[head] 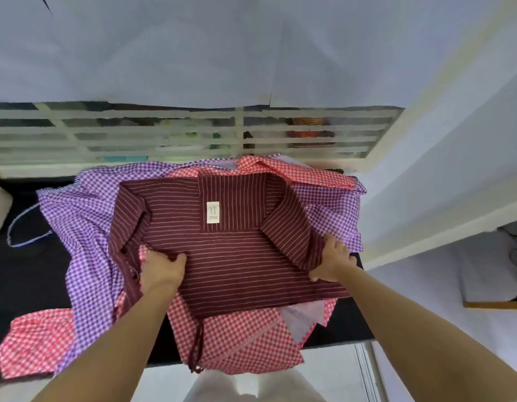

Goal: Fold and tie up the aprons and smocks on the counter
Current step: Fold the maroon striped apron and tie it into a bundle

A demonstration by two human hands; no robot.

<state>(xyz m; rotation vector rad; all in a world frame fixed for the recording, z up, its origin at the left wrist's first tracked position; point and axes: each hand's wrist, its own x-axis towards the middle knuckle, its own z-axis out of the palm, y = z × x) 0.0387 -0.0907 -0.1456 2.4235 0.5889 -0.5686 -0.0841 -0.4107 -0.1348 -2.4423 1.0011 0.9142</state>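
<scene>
Left grip (161,271) and right grip (331,258) pinch maroon smock (237,256) edges, cloth between them

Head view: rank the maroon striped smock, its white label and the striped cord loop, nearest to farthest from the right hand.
1. maroon striped smock, held by the right hand
2. white label, centre, below the collar
3. striped cord loop, far left

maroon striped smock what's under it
Under the maroon striped smock, a red checked garment shows at the near edge, a purple checked garment at both sides, on the black counter. Its middle hides any other layers.
</scene>
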